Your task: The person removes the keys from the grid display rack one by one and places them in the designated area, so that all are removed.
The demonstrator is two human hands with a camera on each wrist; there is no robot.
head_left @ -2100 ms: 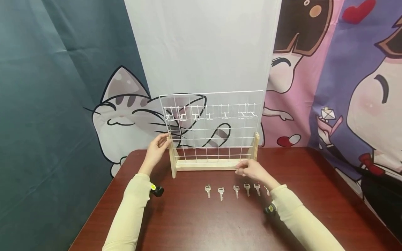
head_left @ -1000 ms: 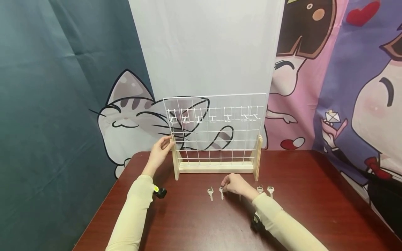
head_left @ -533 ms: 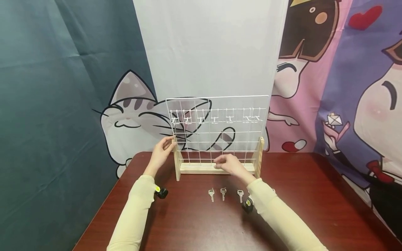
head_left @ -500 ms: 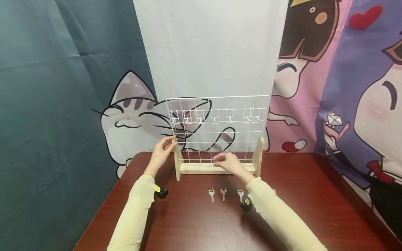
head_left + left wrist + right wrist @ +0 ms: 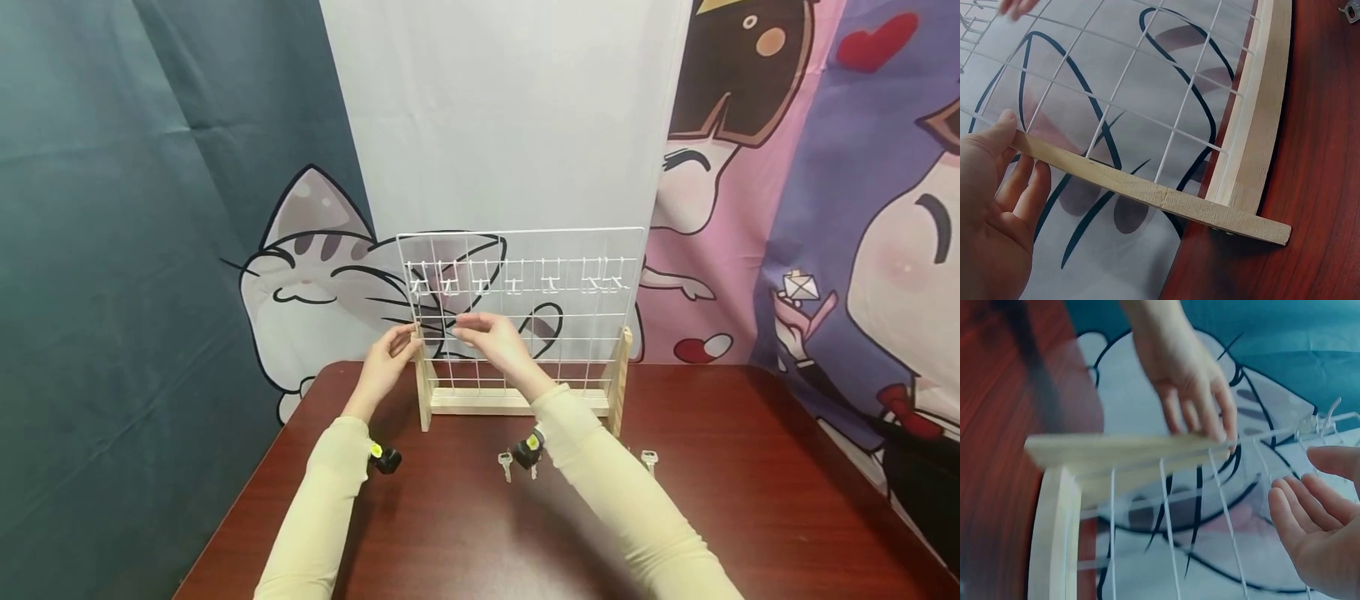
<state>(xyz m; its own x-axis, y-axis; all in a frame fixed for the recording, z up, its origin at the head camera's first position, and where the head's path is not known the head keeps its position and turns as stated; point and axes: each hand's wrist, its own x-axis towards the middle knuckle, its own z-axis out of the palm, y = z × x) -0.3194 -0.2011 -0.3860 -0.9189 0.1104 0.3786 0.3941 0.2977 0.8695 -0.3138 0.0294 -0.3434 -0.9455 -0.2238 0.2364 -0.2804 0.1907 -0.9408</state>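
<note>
A white wire grid rack (image 5: 525, 231) stands upright in a pale wooden base (image 5: 495, 404), with several white hooks (image 5: 450, 287) along its upper part. My left hand (image 5: 389, 354) grips the top of the left wooden upright (image 5: 1147, 190), thumb on one side and fingers on the other. In front of the grid, below the left hooks, my right hand (image 5: 498, 342) is raised. Its fingers (image 5: 1300, 506) are loosely bent and apart from the thumb, and nothing shows between them. Silver keys lie on the table, one key (image 5: 506, 462) left of the right wrist camera; others are partly hidden by the right arm.
The reddish-brown table (image 5: 435, 533) carries everything. Another key (image 5: 649, 459) lies right of the right sleeve. Close behind the rack hangs a printed cloth backdrop (image 5: 495, 117) with cartoon figures. Black cameras (image 5: 386, 460) are strapped at the wrists.
My right hand was down among the keys a second ago, touching one; it has since risen up and left in front of the grid. My left hand keeps its grip on the upright.
</note>
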